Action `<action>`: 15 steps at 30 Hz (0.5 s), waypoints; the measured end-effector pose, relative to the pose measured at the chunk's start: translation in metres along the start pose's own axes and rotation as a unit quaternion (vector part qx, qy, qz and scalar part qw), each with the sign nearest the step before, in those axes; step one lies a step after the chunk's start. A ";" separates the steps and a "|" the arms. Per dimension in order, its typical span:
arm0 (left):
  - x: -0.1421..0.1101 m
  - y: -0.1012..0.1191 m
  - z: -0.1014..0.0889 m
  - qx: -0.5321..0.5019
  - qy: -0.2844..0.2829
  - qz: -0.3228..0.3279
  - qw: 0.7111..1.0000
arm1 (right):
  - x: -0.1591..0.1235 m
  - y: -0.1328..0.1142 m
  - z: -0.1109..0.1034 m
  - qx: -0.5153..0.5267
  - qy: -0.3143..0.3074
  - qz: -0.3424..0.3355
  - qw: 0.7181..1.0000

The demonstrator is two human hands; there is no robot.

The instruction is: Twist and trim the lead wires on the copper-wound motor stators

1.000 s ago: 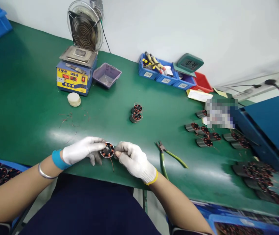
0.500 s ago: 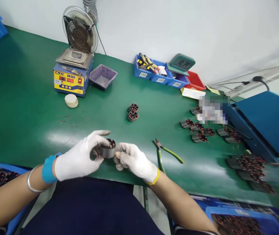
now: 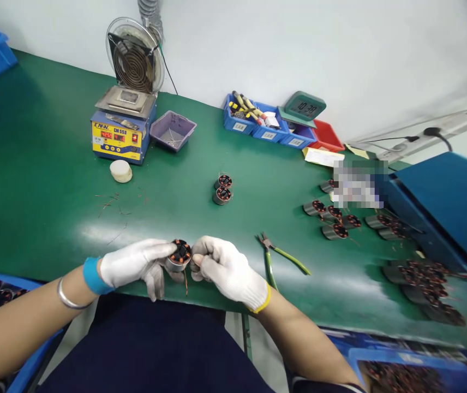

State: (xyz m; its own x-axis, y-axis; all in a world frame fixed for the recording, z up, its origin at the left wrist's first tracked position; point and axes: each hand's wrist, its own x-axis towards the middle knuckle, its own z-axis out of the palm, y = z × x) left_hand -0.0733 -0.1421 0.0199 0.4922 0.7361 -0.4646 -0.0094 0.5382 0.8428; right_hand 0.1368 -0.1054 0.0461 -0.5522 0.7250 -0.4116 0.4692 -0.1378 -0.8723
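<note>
My left hand point(image 3: 145, 265), in a white glove, grips a motor stator point(image 3: 179, 255) by its edge near the front of the green table. The stator is a steel ring with black and copper windings on its tilted upper face, and a copper wire point(image 3: 186, 284) hangs below it. Right beside it, my gloved right hand point(image 3: 221, 267) has thumb and forefinger pinched together at the stator's right edge; what lies between the fingertips is too small to make out. Two more stators point(image 3: 222, 195) stand close together farther back. Green-handled cutters point(image 3: 272, 254) lie open to the right.
A solder pot point(image 3: 121, 136) with a fan behind it stands at the back left, beside a purple tray point(image 3: 173, 131). Wire scraps point(image 3: 113, 204) lie at left. Several stators point(image 3: 335, 218) are grouped at right by a blue machine point(image 3: 446, 202). Small tool bins point(image 3: 239, 126) line the wall.
My left hand has shifted its hold and tipped the stator, so its wound face now shows more and a wire hangs down. My right hand stays pinched at about the same place.
</note>
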 end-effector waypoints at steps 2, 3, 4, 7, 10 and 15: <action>0.000 0.002 0.002 -0.014 -0.006 0.018 1.000 | 0.003 0.002 0.001 0.003 0.006 0.010 1.000; -0.002 0.003 0.004 -0.004 0.025 0.070 0.997 | 0.005 0.004 0.002 0.028 0.005 0.017 0.999; -0.006 0.004 0.006 0.022 0.058 0.130 0.990 | 0.007 0.005 0.003 0.062 0.000 0.022 0.998; -0.018 0.006 0.013 0.171 0.101 0.284 0.938 | 0.010 0.005 0.004 0.136 -0.040 0.024 0.990; -0.020 0.000 0.014 0.219 0.153 0.342 0.901 | 0.004 -0.002 0.004 0.066 -0.078 0.024 0.994; 0.000 -0.008 0.008 0.002 0.085 0.076 0.993 | -0.006 -0.021 0.005 -0.253 0.013 -0.035 0.967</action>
State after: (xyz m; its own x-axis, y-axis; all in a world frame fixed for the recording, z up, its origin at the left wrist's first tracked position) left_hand -0.0661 -0.1496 0.0151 0.3304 0.8679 -0.3710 -0.0680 0.4139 0.9078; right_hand 0.1273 -0.1104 0.0653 -0.5808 0.7376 -0.3443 0.7115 0.2546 -0.6549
